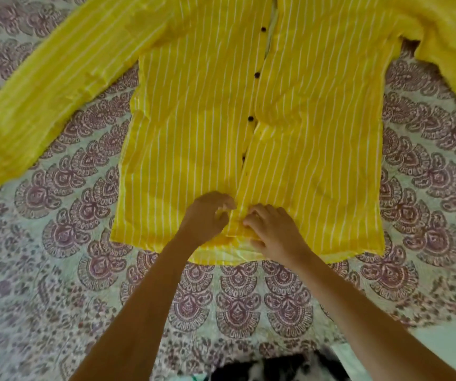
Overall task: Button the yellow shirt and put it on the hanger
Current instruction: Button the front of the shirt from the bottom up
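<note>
The yellow shirt (193,127) with thin white stripes lies flat and face up on a patterned bedsheet, sleeves spread to both sides. Dark buttons (250,118) run down its centre front, where the two panels meet with a narrow gap near the top. My left hand (206,215) pinches the left panel's edge near the bottom hem. My right hand (272,229) grips the right panel's edge right beside it. Both hands' fingertips nearly touch at the placket. What lies under the fingers is hidden. No hanger is in view.
The bedsheet (56,243), pale with purple-brown fan motifs, covers the whole surface. A dark and white patterned cloth (270,367) shows at the bottom edge, close to my body. The left sleeve (42,92) reaches the frame's left edge.
</note>
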Action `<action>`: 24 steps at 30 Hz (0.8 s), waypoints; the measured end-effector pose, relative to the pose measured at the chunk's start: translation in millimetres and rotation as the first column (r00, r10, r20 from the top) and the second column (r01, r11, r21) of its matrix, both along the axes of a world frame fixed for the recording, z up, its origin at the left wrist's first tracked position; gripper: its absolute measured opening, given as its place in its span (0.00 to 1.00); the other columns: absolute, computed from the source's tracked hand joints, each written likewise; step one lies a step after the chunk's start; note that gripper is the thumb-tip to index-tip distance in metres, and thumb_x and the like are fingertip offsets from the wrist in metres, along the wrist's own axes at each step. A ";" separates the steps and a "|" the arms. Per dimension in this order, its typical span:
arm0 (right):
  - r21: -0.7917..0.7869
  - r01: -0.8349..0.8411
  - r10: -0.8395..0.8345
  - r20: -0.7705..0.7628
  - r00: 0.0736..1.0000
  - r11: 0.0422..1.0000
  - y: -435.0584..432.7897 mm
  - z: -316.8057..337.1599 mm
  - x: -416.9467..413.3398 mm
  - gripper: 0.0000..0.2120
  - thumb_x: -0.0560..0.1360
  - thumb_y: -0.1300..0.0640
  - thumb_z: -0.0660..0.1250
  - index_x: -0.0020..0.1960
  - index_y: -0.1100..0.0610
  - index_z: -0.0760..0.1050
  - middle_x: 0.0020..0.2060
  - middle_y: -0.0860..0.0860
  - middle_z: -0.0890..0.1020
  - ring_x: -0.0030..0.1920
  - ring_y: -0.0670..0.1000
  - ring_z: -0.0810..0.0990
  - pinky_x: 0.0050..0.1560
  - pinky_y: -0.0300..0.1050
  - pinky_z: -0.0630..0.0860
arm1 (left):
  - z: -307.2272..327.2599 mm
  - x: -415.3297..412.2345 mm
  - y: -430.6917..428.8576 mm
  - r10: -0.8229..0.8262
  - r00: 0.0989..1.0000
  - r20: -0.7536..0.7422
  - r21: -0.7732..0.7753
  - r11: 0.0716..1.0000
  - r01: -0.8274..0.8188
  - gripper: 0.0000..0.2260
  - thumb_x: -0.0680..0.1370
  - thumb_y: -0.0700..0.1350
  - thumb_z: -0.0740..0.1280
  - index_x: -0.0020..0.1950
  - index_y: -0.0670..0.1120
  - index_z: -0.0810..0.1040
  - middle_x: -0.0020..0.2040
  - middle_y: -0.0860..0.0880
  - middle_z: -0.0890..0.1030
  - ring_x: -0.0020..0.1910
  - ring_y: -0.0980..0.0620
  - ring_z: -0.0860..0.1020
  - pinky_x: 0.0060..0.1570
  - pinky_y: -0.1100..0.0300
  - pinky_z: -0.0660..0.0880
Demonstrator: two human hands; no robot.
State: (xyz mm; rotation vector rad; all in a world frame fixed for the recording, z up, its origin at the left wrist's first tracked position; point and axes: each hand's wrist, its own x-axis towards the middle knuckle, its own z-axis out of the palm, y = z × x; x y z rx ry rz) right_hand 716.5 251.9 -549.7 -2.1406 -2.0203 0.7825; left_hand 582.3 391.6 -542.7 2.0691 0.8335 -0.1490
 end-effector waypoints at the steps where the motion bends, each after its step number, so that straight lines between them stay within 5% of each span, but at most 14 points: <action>1: 0.017 0.050 -0.049 -0.027 0.998 0.999 -0.4 1.6 -0.4 0.21 0.57 0.53 0.79 0.46 0.52 0.74 0.45 0.52 0.79 0.41 0.53 0.80 0.38 0.45 0.76 | -0.6 -8.9 -8.6 -0.029 1.000 -0.008 0.025 0.999 0.030 0.12 0.67 0.43 0.62 0.48 0.47 0.81 0.47 0.49 0.80 0.48 0.51 0.78 0.50 0.54 0.74; 4: 0.103 0.071 -0.056 -0.142 0.988 0.992 0.2 7.5 8.2 0.08 0.65 0.57 0.70 0.44 0.55 0.77 0.46 0.53 0.81 0.40 0.55 0.81 0.37 0.45 0.77 | 1.4 -24.2 -25.2 -0.065 0.995 -0.073 0.092 0.993 0.072 0.18 0.67 0.52 0.62 0.55 0.51 0.78 0.55 0.49 0.78 0.56 0.46 0.75 0.55 0.49 0.69; 8: 0.158 -0.012 0.033 -0.133 0.991 0.987 -15.4 20.9 24.3 0.08 0.67 0.55 0.60 0.42 0.56 0.76 0.56 0.54 0.80 0.53 0.54 0.80 0.51 0.48 0.75 | 8.2 -31.1 -46.9 -0.068 0.991 -0.113 0.135 0.987 0.083 0.27 0.68 0.64 0.64 0.62 0.50 0.72 0.61 0.48 0.74 0.62 0.48 0.70 0.60 0.51 0.66; 11: 0.128 -0.112 0.130 -0.142 0.981 0.985 -28.5 27.2 30.0 0.06 0.68 0.54 0.60 0.41 0.55 0.73 0.61 0.54 0.78 0.60 0.53 0.76 0.60 0.50 0.71 | 6.3 -31.6 -56.4 -0.157 0.975 -0.159 0.268 0.943 0.195 0.26 0.64 0.57 0.74 0.59 0.50 0.73 0.58 0.45 0.77 0.59 0.45 0.75 0.56 0.50 0.70; 13: 0.030 -0.147 0.150 -0.230 0.962 0.989 -35.3 29.1 27.8 0.09 0.67 0.52 0.58 0.41 0.56 0.73 0.52 0.54 0.82 0.53 0.55 0.80 0.54 0.51 0.76 | 3.0 -29.6 -60.0 -0.155 0.971 -0.183 0.365 0.906 0.214 0.25 0.56 0.42 0.79 0.52 0.49 0.79 0.48 0.46 0.81 0.49 0.44 0.80 0.51 0.52 0.73; 15: -0.058 -0.126 0.102 -0.311 0.945 0.990 -40.4 29.0 21.7 0.15 0.68 0.50 0.56 0.44 0.58 0.76 0.41 0.54 0.83 0.43 0.57 0.81 0.41 0.49 0.78 | 3.9 -32.2 -59.6 -0.071 0.987 -0.142 0.433 0.893 0.127 0.17 0.59 0.36 0.73 0.45 0.49 0.82 0.41 0.49 0.80 0.42 0.46 0.79 0.50 0.56 0.67; 18: -0.117 -0.005 -0.041 -0.388 0.921 0.993 -45.0 27.2 19.3 0.20 0.71 0.47 0.55 0.49 0.59 0.77 0.42 0.54 0.83 0.43 0.56 0.81 0.42 0.50 0.78 | 6.1 -43.2 -55.7 0.014 0.995 -0.097 0.403 0.915 0.026 0.13 0.67 0.42 0.58 0.41 0.51 0.81 0.39 0.51 0.79 0.43 0.50 0.73 0.49 0.58 0.61; 21: -0.132 0.061 -0.111 -0.422 0.900 0.989 -44.2 28.5 16.7 0.21 0.72 0.41 0.55 0.49 0.56 0.76 0.44 0.49 0.83 0.44 0.50 0.81 0.43 0.45 0.76 | 11.4 -51.9 -53.9 -0.119 0.977 -0.180 0.357 0.917 0.177 0.14 0.66 0.47 0.56 0.39 0.53 0.81 0.40 0.51 0.79 0.44 0.47 0.77 0.51 0.51 0.68; 24: -0.140 0.231 -0.266 -0.346 0.900 0.963 -36.9 24.8 10.1 0.13 0.75 0.47 0.61 0.49 0.56 0.76 0.45 0.51 0.83 0.42 0.51 0.82 0.39 0.42 0.74 | 20.2 -45.0 -46.9 -0.179 0.954 -0.242 0.299 0.921 0.249 0.14 0.65 0.47 0.57 0.38 0.53 0.83 0.41 0.51 0.82 0.43 0.45 0.79 0.51 0.46 0.71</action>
